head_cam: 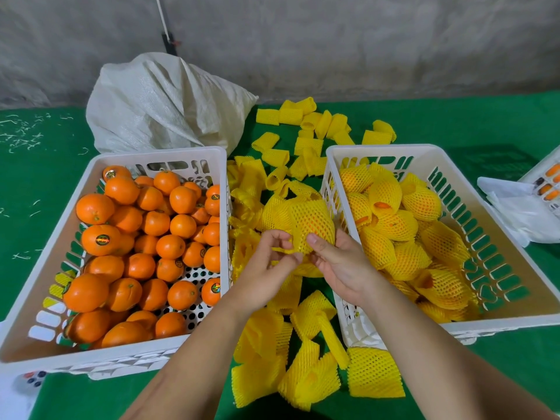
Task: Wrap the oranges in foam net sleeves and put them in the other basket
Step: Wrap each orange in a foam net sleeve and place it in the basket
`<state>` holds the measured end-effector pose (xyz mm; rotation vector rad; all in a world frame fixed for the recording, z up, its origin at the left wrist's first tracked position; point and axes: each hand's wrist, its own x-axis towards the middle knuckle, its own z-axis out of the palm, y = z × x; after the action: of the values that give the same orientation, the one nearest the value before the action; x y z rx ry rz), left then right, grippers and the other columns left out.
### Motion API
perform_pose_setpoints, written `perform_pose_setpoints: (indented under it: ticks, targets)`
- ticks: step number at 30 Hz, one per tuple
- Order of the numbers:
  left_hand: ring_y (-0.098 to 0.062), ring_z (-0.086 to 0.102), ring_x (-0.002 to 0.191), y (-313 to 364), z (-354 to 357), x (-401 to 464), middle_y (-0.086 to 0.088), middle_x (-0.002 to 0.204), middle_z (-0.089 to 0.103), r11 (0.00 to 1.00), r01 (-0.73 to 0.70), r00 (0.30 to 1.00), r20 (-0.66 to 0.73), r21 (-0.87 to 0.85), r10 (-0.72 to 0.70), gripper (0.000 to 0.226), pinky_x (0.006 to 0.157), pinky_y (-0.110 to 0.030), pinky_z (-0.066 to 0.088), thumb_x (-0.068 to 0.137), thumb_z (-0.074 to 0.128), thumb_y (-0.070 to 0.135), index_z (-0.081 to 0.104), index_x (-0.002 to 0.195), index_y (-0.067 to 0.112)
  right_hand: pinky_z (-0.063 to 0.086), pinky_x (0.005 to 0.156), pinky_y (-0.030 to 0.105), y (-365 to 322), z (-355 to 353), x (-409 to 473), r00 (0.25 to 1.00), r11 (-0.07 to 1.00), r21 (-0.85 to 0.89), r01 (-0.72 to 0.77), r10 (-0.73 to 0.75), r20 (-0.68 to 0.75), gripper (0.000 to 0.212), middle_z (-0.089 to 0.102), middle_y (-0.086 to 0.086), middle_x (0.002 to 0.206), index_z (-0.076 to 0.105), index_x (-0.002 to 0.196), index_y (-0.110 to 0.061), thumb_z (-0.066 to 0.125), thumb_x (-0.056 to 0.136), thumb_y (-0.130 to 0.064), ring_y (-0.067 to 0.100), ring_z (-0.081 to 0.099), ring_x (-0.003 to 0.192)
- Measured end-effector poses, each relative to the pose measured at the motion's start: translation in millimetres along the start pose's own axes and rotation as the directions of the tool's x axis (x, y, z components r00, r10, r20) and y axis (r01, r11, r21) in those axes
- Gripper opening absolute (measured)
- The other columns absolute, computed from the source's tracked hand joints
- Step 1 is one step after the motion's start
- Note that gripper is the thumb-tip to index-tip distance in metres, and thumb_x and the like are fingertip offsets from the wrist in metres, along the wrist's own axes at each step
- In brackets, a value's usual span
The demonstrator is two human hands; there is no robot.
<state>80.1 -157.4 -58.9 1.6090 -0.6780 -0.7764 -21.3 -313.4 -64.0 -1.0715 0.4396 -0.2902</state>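
Between the two baskets I hold an orange inside a yellow foam net sleeve (306,222). My left hand (266,268) pinches the sleeve's lower edge, and my right hand (339,265) grips the wrapped orange from below and the right. The left white basket (54,213) holds several bare oranges (157,222). The right white basket (485,207) holds several oranges in yellow sleeves (394,222). Loose empty sleeves (306,368) lie on the green cloth between and behind the baskets.
A white woven sack (163,101) stands behind the left basket against a grey wall. White paper or cloth (521,207) and part of another tray (548,180) sit at the right edge. Green cloth (500,122) covers the table.
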Motion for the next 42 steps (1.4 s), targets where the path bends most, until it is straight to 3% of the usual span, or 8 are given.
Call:
perform_pose_setpoints:
  ticks: [4, 10, 13, 22, 29, 32, 35, 42]
  targets:
    - [-0.002, 0.058, 0.126, 1, -4, 2, 0.023, 0.140, 0.053, 0.993, 0.111, 0.993, 0.043, -0.052, -0.109, 0.092, 0.107, -0.034, 0.051, 0.077, 0.072, 0.078, 0.031, 0.152, 0.043, 0.045, 0.114, 0.042, -1, 2, -4, 0.975, 0.991, -0.067, -0.115, 0.126, 0.183, 0.085, 0.060, 0.009, 0.146, 0.039, 0.154, -0.017, 0.086, 0.083, -0.021, 0.024, 0.056, 0.136]
    - [0.005, 0.058, 0.116, 1, -5, 3, 0.014, 0.133, 0.060, 0.993, 0.104, 0.994, -0.039, 0.047, -0.103, 0.089, 0.090, -0.014, 0.055, 0.076, 0.081, 0.053, 0.038, 0.150, 0.028, 0.047, 0.112, 0.047, 7, 3, -4, 0.969, 0.962, -0.238, -0.131, 0.174, 0.173, 0.093, 0.058, 0.001, 0.148, 0.035, 0.158, -0.028, 0.084, 0.080, -0.026, 0.019, 0.058, 0.134]
    - [-0.005, 0.060, 0.122, 2, -6, 5, 0.011, 0.134, 0.063, 0.991, 0.135, 0.991, -0.012, 0.017, -0.135, 0.088, 0.103, -0.030, 0.054, 0.076, 0.084, 0.048, 0.043, 0.150, 0.024, 0.052, 0.108, 0.044, 9, 1, -2, 0.976, 0.958, -0.259, -0.121, 0.162, 0.143, 0.095, 0.055, 0.000, 0.150, 0.033, 0.159, -0.035, 0.083, 0.079, -0.025, 0.018, 0.060, 0.131]
    - [-0.023, 0.065, 0.118, -2, -4, 10, -0.005, 0.133, 0.061, 0.985, 0.173, 0.983, -0.057, 0.016, -0.172, 0.097, 0.085, -0.036, 0.063, 0.074, 0.086, 0.041, 0.035, 0.154, 0.015, 0.061, 0.085, 0.030, 18, 0, -2, 0.996, 0.760, -0.650, 0.001, 0.054, 0.065, 0.017, 0.077, -0.011, 0.098, 0.065, 0.116, -0.034, 0.058, 0.100, -0.035, 0.010, 0.074, 0.091]
    - [-0.027, 0.057, 0.128, -6, -3, 8, -0.004, 0.140, 0.058, 0.989, 0.109, 0.994, -0.032, 0.099, -0.106, 0.086, 0.105, -0.048, 0.053, 0.085, 0.077, 0.044, 0.034, 0.155, 0.018, 0.060, 0.084, 0.046, 18, 1, -4, 1.000, 0.595, -0.803, 0.029, -0.018, 0.022, 0.018, 0.076, -0.008, 0.085, 0.066, 0.097, -0.021, 0.056, 0.104, -0.034, 0.003, 0.070, 0.081]
    - [-0.024, 0.057, 0.130, -4, -5, 8, -0.001, 0.142, 0.058, 0.995, 0.075, 0.997, -0.028, 0.069, -0.073, 0.088, 0.106, -0.049, 0.052, 0.082, 0.074, 0.047, 0.034, 0.156, 0.021, 0.057, 0.085, 0.046, 18, 1, -4, 0.997, 0.652, -0.757, -0.042, 0.073, 0.008, 0.030, 0.071, -0.020, 0.096, 0.063, 0.107, -0.034, 0.062, 0.087, -0.056, -0.005, 0.065, 0.086]
    - [-0.014, 0.060, 0.127, -7, -7, 8, 0.005, 0.140, 0.060, 0.997, 0.030, 1.000, -0.011, 0.073, -0.029, 0.083, 0.106, -0.046, 0.053, 0.086, 0.074, 0.043, 0.033, 0.156, 0.023, 0.044, 0.112, 0.048, 14, 3, -7, 0.983, 0.790, -0.595, -0.150, 0.185, -0.003, 0.092, 0.048, -0.026, 0.149, 0.033, 0.150, -0.053, 0.066, 0.071, -0.087, 0.006, 0.052, 0.132]
    - [0.000, 0.052, 0.136, -3, -8, -1, 0.021, 0.150, 0.052, 0.988, -0.117, 0.979, 0.177, 0.098, 0.098, 0.081, 0.106, -0.027, 0.050, 0.094, 0.071, 0.054, 0.031, 0.161, 0.033, 0.051, 0.106, 0.053, -3, 5, -6, 0.997, 0.985, -0.167, -0.040, 0.029, -0.065, 0.099, 0.063, -0.001, 0.140, 0.047, 0.146, -0.037, 0.096, 0.061, -0.053, 0.024, 0.063, 0.128]
